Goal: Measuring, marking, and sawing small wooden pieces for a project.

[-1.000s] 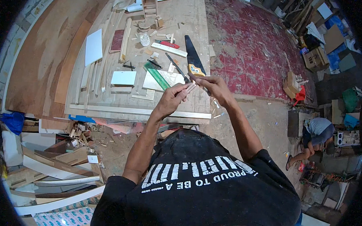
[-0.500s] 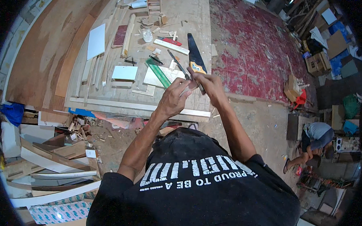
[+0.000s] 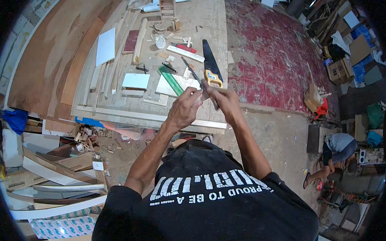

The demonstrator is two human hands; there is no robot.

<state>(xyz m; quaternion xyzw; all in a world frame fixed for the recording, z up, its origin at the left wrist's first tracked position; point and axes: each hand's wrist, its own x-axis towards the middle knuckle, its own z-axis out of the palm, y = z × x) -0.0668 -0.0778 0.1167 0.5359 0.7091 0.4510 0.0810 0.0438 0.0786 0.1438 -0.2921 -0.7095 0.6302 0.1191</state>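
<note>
Right grip [image 3: 225, 100] around dark rod [image 3: 191, 69], left grip [image 3: 185, 109] unclear; handsaw [image 3: 210, 63] and green strip [image 3: 171, 80] beyond

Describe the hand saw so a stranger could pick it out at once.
Start with the big pale wooden worktable. Near its right edge, just beyond the person's right hand, lies the hand saw. Its broad dark blade and yellow handle set it apart from the green ruler and red tool to its left.
</note>
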